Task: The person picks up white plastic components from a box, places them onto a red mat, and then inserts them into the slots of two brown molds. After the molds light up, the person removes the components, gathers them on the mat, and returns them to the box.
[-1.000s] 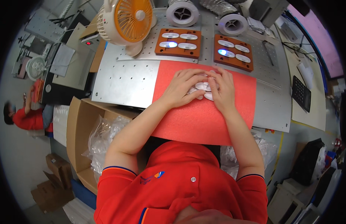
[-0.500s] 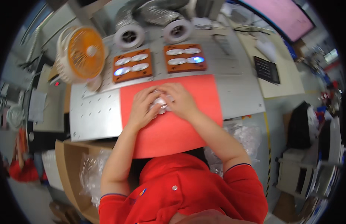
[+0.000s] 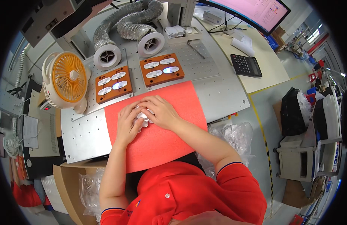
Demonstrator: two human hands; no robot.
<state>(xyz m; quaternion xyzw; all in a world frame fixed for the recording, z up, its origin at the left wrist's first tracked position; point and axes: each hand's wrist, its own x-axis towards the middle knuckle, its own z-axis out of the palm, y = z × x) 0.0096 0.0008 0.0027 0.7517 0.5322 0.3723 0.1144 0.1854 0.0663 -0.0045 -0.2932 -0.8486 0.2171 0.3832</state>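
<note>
In the head view, the two hands hide most of a small pile of white pieces [image 3: 144, 119] at the centre of the frame, so their number and full outlines cannot be made out. The fingers of the left hand [image 3: 128, 122] and the right hand [image 3: 161, 112] bend around the pile, fingertips meeting above it; whether they grip any single piece cannot be told. A co-worker [image 3: 27, 195] at the lower left is partly cut off by the dark rim. The pieces that show between the hands are glossy, smooth and round-edged, lying close together over a red sheet [image 3: 162, 146]. That sheet reaches past the near edge of the metal plate [image 3: 227, 95], its lower part spreading between the forearms. Toward the upper left, just beyond its far edge, stand two orange-brown blocks, the left one [image 3: 111, 83] and the right one [image 3: 160, 67], each bearing four white ovals; a white-and-orange fan [image 3: 70, 77] is beside the left block. Bare plate borders the sheet on both sides.
</note>
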